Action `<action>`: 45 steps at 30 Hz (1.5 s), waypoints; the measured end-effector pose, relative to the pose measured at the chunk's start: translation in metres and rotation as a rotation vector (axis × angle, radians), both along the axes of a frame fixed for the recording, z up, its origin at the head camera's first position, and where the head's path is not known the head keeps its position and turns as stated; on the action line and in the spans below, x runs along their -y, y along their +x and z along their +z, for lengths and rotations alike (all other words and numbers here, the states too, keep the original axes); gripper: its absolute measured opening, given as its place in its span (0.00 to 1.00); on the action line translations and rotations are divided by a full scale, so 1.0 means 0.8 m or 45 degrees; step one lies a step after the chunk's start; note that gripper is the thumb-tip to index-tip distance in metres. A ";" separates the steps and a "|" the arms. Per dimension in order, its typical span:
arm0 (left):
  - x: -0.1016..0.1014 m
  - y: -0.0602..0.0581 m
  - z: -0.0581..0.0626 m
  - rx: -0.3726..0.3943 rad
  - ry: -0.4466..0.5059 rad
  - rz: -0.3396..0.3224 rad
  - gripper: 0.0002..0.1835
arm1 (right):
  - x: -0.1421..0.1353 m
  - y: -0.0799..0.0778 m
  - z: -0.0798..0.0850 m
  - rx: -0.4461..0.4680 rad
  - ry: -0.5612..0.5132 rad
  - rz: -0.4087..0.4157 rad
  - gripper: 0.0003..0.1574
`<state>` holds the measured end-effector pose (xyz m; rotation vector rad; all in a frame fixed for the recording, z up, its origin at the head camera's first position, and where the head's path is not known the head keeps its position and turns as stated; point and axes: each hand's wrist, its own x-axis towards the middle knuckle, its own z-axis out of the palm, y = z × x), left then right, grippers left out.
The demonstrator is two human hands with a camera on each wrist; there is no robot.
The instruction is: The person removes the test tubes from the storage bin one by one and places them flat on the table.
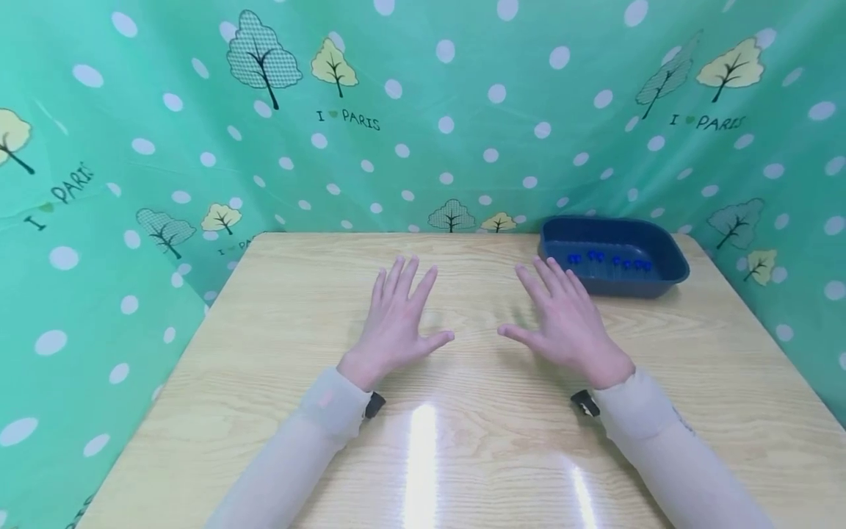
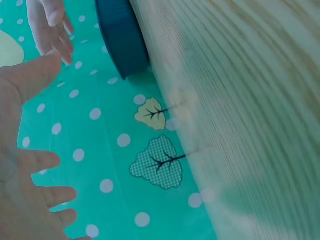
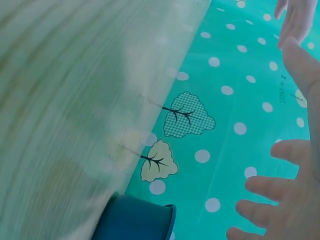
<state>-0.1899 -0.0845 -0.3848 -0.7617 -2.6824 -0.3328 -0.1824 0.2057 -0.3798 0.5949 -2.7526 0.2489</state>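
Both hands hover over the wooden table with fingers spread and nothing held. My left hand (image 1: 395,323) is left of the table's middle, its thumb pointing right. My right hand (image 1: 565,323) is right of the middle, thumb pointing left, its fingertips just in front of the dark blue basin (image 1: 604,285). Inside the basin lie several small bright blue pieces (image 1: 617,261), too small to tell their kind; clear parts seem to hang below them. The left wrist view shows the left palm (image 2: 15,190) and the basin's side; the right wrist view shows the right fingers (image 3: 272,187).
The wooden table (image 1: 284,308) reaches back to a green curtain (image 1: 449,95) with white dots and printed trees, which also hangs at both sides. The basin stands at the table's back right corner. Light glare (image 1: 421,463) shows on the near tabletop.
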 end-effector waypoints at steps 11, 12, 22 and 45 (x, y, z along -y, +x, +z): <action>-0.020 -0.003 -0.001 0.040 -0.004 -0.044 0.51 | -0.007 -0.002 0.003 0.075 -0.051 -0.014 0.63; -0.023 -0.003 -0.001 0.048 -0.004 -0.048 0.51 | -0.008 -0.002 0.003 0.074 -0.051 -0.017 0.63; -0.035 -0.010 -0.006 0.068 0.042 -0.076 0.51 | -0.020 -0.005 0.015 0.055 -0.078 -0.038 0.63; -0.060 -0.024 0.001 0.108 0.088 -0.102 0.51 | -0.041 -0.012 0.028 0.099 -0.138 -0.116 0.63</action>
